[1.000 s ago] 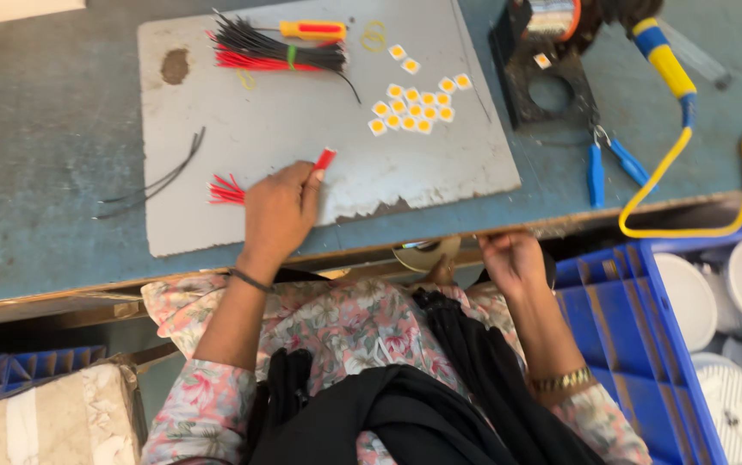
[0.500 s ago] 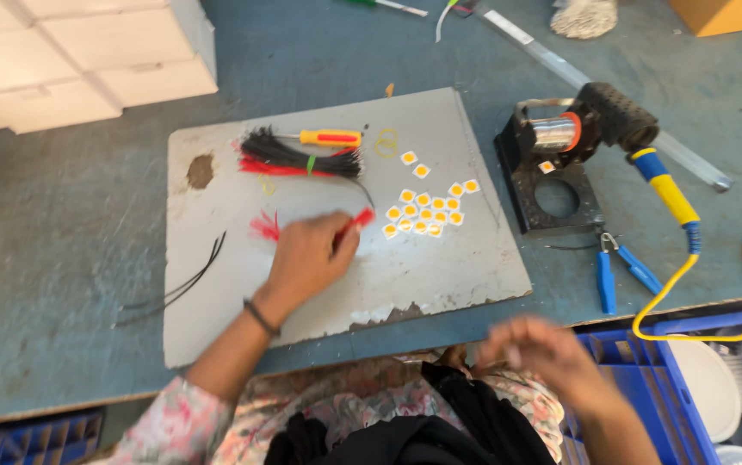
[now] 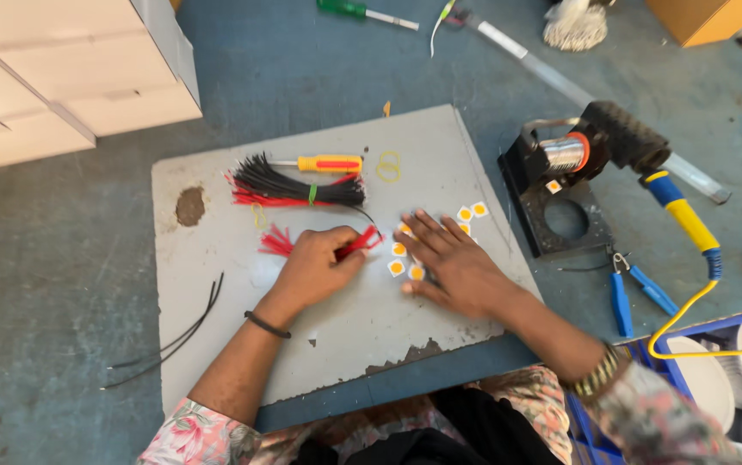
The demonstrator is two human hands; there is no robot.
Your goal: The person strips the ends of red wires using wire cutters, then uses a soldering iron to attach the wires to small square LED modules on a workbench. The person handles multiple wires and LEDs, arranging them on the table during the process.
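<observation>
Beside hands [image 3: 388, 267]: wire bundle [image 3: 298, 188], screwdriver [image 3: 328, 163], pliers [image 3: 633, 293].

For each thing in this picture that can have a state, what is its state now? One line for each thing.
Left hand: closed on short red wires, resting on the grey board.
Right hand: open, flat, fingers spread over small yellow square chips.
Tied bundle of black and red wires: lying flat, untouched.
Orange-handled screwdriver: lying on the board.
Blue-handled pliers: lying on the table, unused.
</observation>
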